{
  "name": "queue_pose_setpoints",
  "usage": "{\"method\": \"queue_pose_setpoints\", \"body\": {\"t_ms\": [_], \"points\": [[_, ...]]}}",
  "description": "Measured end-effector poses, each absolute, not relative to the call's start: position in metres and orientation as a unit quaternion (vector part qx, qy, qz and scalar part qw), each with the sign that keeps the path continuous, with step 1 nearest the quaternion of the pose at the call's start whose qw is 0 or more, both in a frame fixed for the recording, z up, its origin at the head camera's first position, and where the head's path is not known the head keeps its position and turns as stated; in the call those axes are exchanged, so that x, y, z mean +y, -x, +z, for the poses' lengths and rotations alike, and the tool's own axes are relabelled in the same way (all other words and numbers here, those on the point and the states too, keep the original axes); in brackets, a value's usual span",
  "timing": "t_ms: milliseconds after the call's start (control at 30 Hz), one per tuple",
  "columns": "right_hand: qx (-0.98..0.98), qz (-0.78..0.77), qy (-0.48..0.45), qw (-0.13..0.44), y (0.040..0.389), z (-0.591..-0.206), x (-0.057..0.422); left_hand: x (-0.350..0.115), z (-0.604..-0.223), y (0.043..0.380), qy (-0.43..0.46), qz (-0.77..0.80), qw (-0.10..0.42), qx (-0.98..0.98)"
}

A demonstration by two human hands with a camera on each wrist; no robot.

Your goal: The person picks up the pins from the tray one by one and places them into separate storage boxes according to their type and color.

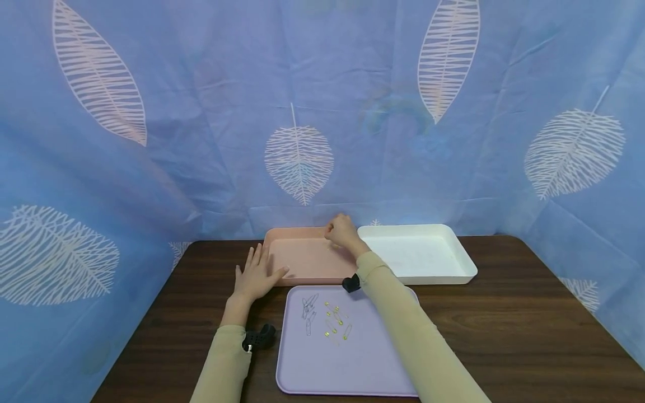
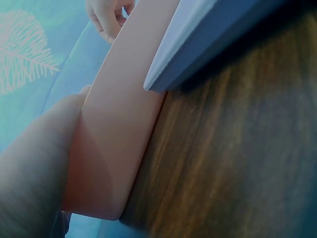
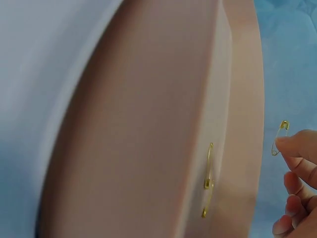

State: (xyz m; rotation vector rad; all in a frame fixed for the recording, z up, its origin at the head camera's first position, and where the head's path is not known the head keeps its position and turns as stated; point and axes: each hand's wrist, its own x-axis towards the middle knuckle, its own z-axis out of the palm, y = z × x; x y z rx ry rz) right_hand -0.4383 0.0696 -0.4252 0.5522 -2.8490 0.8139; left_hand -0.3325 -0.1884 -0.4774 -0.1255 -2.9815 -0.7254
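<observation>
My right hand (image 1: 344,231) is over the far right part of the pink tray (image 1: 301,261). In the right wrist view, its thumb and forefinger pinch a small gold safety pin (image 3: 284,125). Two more gold safety pins (image 3: 207,184) lie inside the pink tray, near its far wall. My left hand (image 1: 254,275) rests with fingers spread at the pink tray's left end, holding nothing. Nearer to me, the lavender tray (image 1: 347,372) bears several gold safety pins (image 1: 347,332) and, to their left, several silver safety pins (image 1: 308,326).
A white tray (image 1: 418,257) stands to the right of the pink one. All three trays are on a dark wooden table (image 1: 504,324). Behind the table hangs a blue cloth (image 1: 353,157) with white leaf prints. The right forearm crosses the lavender tray's right side.
</observation>
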Motion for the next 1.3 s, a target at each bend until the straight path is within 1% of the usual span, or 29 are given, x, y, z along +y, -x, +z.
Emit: {"method": "queue_pose_setpoints", "body": {"t_ms": [233,433,533,867,1300], "points": [[-0.942,0.290,-0.156,0.066,0.441,-0.430,0.067,-0.187,-0.477,0.332,0.040,-0.235,0.040,-0.970],[-0.941,0.310,-0.127,0.043,0.437,-0.428,0.065,-0.187,-0.479,0.334,0.041,-0.230,0.042,-0.972],[-0.943,0.308,-0.123,0.041,0.437,-0.428,0.063,-0.187,-0.480,0.334,0.040,-0.227,0.042,-0.972],[-0.944,0.305,-0.120,0.049,0.435,-0.428,0.060,-0.187,-0.478,0.333,0.034,-0.223,0.040,-0.973],[-0.935,0.313,-0.145,0.080,0.425,-0.427,0.063,-0.187,-0.480,0.334,0.036,-0.223,0.042,-0.973]]}}
